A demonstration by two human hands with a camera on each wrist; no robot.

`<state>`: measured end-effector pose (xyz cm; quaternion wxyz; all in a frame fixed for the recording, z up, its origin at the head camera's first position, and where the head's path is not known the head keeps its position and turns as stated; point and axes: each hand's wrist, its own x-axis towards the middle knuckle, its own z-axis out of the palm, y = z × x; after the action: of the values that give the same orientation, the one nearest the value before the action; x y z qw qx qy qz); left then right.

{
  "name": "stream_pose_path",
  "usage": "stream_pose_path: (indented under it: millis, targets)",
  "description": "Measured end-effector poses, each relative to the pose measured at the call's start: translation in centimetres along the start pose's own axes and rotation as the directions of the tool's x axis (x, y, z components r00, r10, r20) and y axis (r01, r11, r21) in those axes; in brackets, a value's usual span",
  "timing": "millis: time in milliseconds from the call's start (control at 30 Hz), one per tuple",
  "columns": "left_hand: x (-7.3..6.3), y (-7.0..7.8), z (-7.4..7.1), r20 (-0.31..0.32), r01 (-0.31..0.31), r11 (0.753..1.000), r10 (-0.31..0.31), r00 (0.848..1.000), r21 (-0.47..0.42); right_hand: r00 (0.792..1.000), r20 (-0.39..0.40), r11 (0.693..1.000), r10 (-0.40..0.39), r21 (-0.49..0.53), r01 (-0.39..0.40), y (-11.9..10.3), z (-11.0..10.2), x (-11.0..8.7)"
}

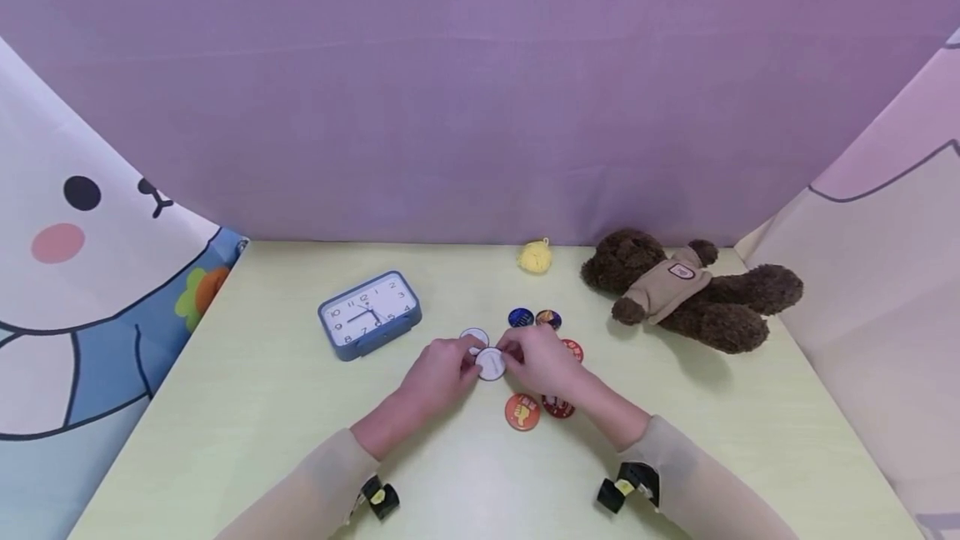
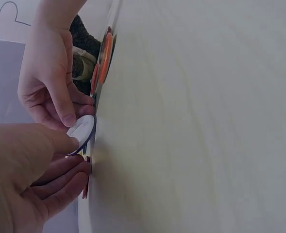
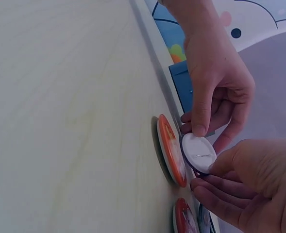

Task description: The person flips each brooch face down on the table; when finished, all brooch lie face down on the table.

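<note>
Between both hands is a round pin badge (image 1: 491, 364), its white back turned up; a thin pin shows across that back (image 3: 199, 154) in the right wrist view. My left hand (image 1: 437, 369) pinches its left edge, thumb on the white face. From the opposite edge my right hand (image 1: 546, 361) pinches it too. Just behind, another white round badge (image 1: 475, 336) is partly covered by the left fingers. Around the right hand lie an orange badge (image 1: 522, 412), a dark red badge (image 1: 558, 407) and a red badge (image 1: 573, 349), the latter two partly hidden by the hand and forearm.
Two dark blue badges, one plain (image 1: 521, 317) and one with orange (image 1: 548, 319), lie behind the right hand. A blue clock (image 1: 370, 314) is at left. Farther back are a yellow trinket (image 1: 536, 257) and, at right, a brown teddy bear (image 1: 675, 290). A purple cloth (image 1: 480, 107) hangs behind the table.
</note>
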<state>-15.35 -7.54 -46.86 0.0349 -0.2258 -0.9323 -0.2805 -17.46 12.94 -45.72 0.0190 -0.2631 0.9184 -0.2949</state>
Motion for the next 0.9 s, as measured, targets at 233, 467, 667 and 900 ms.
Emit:
stream_pose_path:
  millis: [233,467,667,900]
  targets:
    - [-0.2,-0.3,0.5,0.017,-0.028,0.997,0.027,0.999,0.078,0.999,0.033,1.000,0.014,0.014,-0.015,-0.1,0.2,0.0]
    - [-0.8,1.1,-0.3,0.066,-0.077,0.996,0.073,0.995,0.054,0.995,0.052,0.995,-0.087,-0.035,0.089,0.3,-2.9,-0.9]
    - [-1.4,3.0,-1.2,0.167,-0.118,0.993,0.112,0.980,0.030,0.980,0.141,0.987,-0.141,-0.059,0.150,0.4,-4.7,-3.1]
    - [-1.8,3.8,-0.2,0.218,-0.162,0.987,0.153,0.964,0.025,0.949,0.223,0.965,-0.224,-0.084,0.248,0.7,-4.0,-5.5]
